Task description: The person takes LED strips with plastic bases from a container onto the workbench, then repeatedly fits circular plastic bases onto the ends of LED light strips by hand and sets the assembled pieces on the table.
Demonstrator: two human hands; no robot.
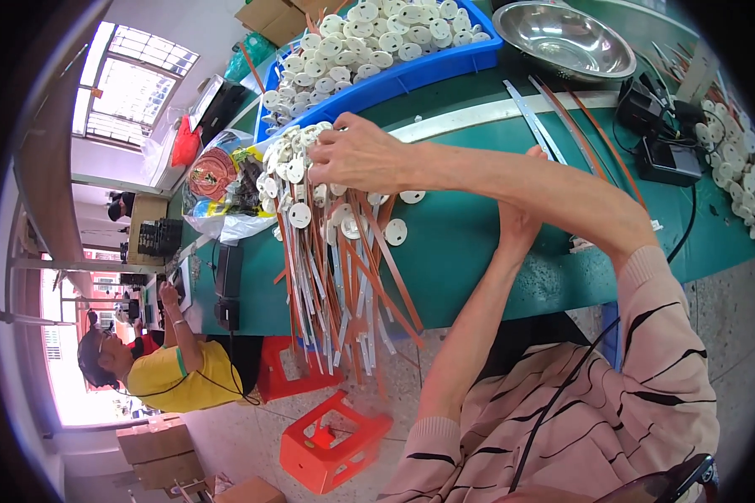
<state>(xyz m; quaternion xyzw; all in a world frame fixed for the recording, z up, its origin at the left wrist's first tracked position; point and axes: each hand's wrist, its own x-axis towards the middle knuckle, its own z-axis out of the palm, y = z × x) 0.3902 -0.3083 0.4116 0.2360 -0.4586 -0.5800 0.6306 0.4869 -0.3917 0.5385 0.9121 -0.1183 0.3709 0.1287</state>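
My right hand [356, 155] reaches across to the left, its forearm passing over my left wrist. Its fingers are bent and closed on a round white disc at the top of a heap of white discs [300, 215]; the fingertips are partly hidden. Many discs have holes, and long brown and silvery strips [344, 285] fan from the heap toward the table's near edge. Behind my right forearm, my left hand [520, 225] is mostly covered; only a fingertip shows above, beside silvery strips [524, 109]. Whether it holds them cannot be seen.
A blue crate [411, 80] full of white discs stands at the back beside a steel bowl [566, 38]. Black power adapters [667, 159] and more discs [734, 172] lie right. A plastic bag [226, 189] lies left. Red stools [327, 444] stand below; a person in yellow [176, 377] sits left.
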